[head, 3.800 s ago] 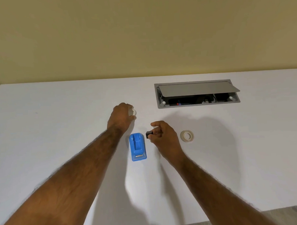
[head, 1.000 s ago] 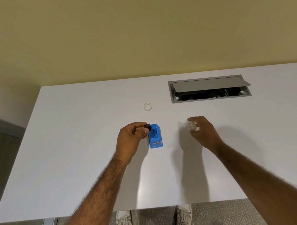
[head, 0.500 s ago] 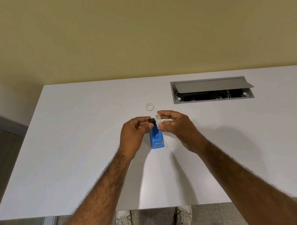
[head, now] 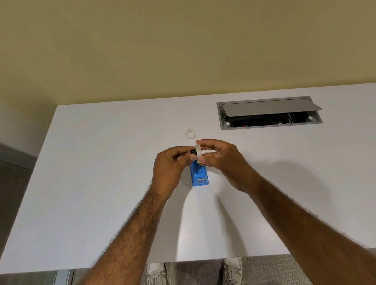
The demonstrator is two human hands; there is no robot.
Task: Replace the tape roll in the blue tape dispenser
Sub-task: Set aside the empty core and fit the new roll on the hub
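Note:
The blue tape dispenser (head: 199, 176) stands on the white table (head: 98, 189), its far end hidden by my hands. Just above it my left hand (head: 173, 164) pinches a small black spool (head: 193, 151). My right hand (head: 222, 160) holds a pale tape roll (head: 198, 153) upright on edge, pressed against the black spool. An empty white tape ring (head: 190, 133) lies flat on the table beyond my hands.
A grey cable box (head: 267, 113) with its lid propped open is sunk into the table at the back right. The table's left edge and near edge are in view, with my shoes on the carpet below.
My right hand picked up the tape roll from the right and brought it to the black spool in my left hand; the two now touch above the dispenser.

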